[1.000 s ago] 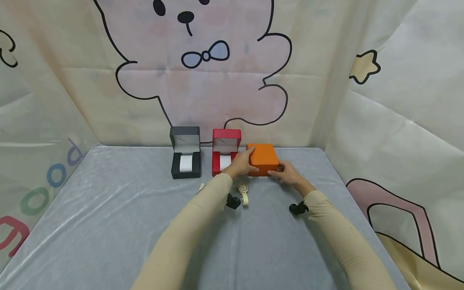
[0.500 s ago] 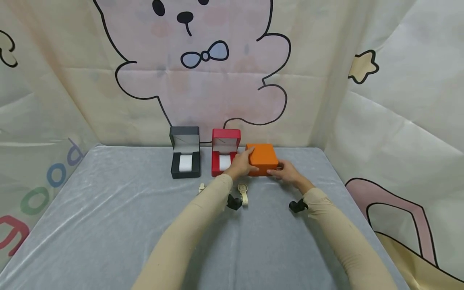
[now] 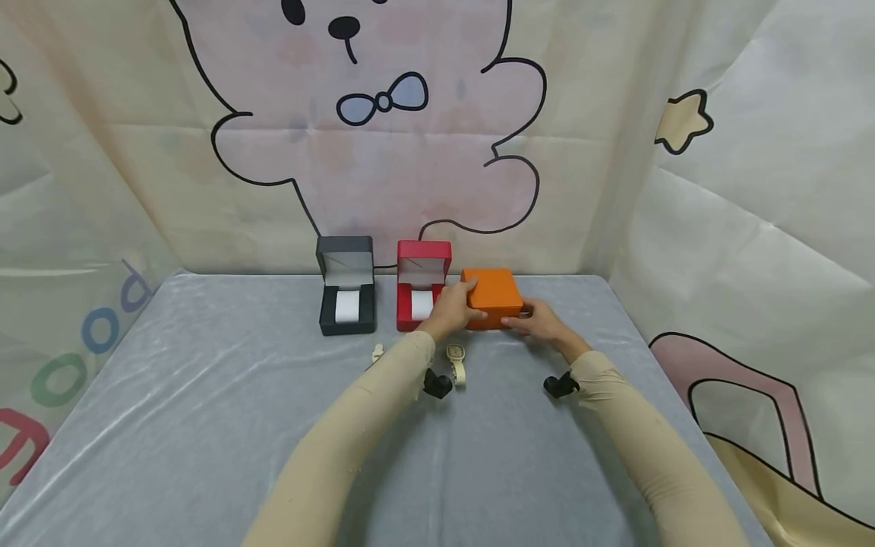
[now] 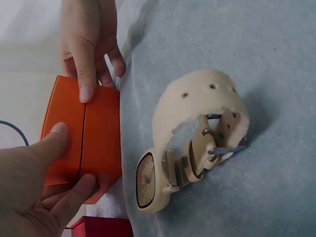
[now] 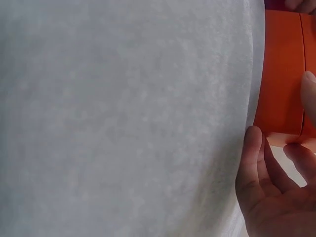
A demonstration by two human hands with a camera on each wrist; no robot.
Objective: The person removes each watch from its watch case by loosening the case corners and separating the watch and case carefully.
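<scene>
A closed orange watch box [image 3: 495, 290] stands at the back of the table, right of the other boxes. My left hand [image 3: 451, 310] grips its left side, thumb on the lid in the left wrist view and fingers round the side. My right hand [image 3: 540, 322] holds the right side, its thumb on the seam between lid and base and its fingers along the side [image 5: 284, 185]. In front lies a cream wristwatch [image 3: 456, 365], its strap buckled into a loop in the left wrist view. Another pale watch [image 3: 377, 352] is partly hidden by my left arm.
Left of the orange box stand an open red watch box [image 3: 423, 251] and an open black watch box [image 3: 346, 328], each with a white cushion inside. A grey cloth [image 3: 205, 425] covers the table, and a printed curtain [image 3: 581, 114] hangs behind.
The camera view shifts slightly. Both hands stay on the orange box, which remains closed and in place.
</scene>
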